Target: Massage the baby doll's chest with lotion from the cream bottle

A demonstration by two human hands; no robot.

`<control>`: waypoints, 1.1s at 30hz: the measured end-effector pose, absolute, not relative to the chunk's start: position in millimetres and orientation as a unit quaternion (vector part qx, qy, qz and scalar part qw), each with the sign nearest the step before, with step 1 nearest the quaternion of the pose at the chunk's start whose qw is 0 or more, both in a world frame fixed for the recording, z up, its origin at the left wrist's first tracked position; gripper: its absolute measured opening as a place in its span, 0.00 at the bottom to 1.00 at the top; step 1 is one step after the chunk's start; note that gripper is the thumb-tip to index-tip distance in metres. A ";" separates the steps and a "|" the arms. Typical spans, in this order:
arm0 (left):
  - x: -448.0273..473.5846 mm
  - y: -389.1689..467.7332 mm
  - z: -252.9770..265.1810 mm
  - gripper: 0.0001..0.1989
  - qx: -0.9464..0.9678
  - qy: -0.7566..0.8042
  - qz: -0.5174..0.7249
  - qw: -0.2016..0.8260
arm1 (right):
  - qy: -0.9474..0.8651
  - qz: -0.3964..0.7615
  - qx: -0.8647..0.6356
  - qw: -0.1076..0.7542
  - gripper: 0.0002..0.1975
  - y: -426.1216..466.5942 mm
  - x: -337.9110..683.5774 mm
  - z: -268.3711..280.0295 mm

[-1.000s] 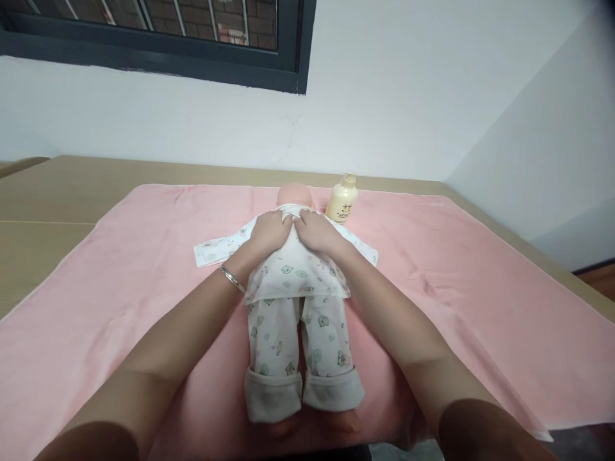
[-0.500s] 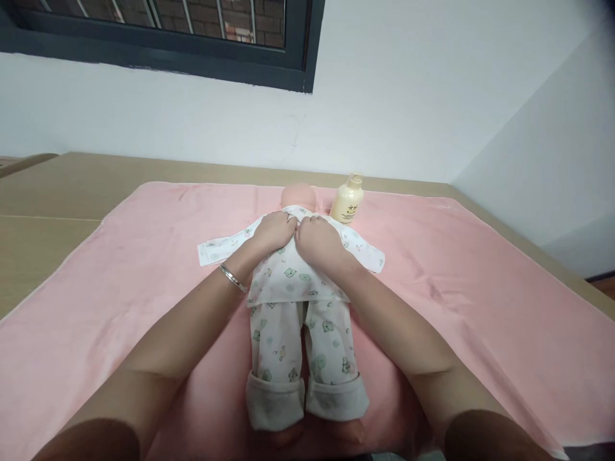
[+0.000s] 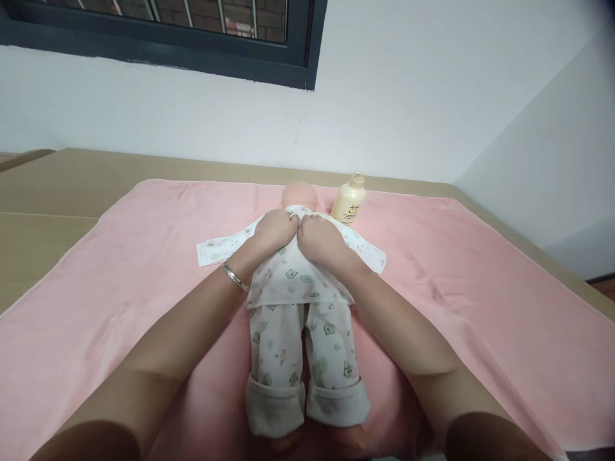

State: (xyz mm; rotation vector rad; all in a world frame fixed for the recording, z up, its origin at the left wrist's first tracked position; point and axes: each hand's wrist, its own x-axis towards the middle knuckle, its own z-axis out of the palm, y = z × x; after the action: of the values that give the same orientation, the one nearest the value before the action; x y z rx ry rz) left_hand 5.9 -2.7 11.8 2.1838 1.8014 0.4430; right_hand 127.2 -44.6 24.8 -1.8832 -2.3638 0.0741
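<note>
A baby doll (image 3: 298, 194) lies on a pink blanket, its head pointing away from me. It wears a white printed shirt (image 3: 288, 282) with both sleeves spread sideways, and matching trousers (image 3: 278, 346) with rolled cuffs. High on the shirt's chest, my left hand (image 3: 276, 230) is closed on the cloth, fingers pinched near the middle. My right hand (image 3: 319, 238) grips the shirt right beside it, the two hands almost touching. Whatever small part of the shirt front sits between the fingertips is hidden.
The pink blanket (image 3: 125, 282) covers most of the wooden table (image 3: 43, 192). A pale yellow bottle (image 3: 348, 202) stands just right of the doll's head. Behind the table rises a white wall (image 3: 384, 96) with a dark-framed window (image 3: 307, 51).
Both hands keep their hold on the shirt at the chest, with only a slight shift of the fingers. The whole view has moved very slightly.
</note>
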 end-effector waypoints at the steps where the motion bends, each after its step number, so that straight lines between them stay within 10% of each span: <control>1: 8.5 -5.9 14.1 0.22 0.746 0.634 0.152 0.135 | -0.778 0.034 -0.624 0.067 0.18 -41.1 130.1 24.6; 33: 16.6 -23.3 27.8 0.19 0.779 0.605 0.114 0.121 | -0.755 0.057 -0.649 0.080 0.26 -14.4 146.1 20.2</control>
State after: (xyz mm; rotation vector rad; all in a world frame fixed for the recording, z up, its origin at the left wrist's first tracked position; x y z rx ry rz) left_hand 16.6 -23.3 27.8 2.2753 1.7667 0.3330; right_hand 146.1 -14.4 20.2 -1.9394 -2.2572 0.1695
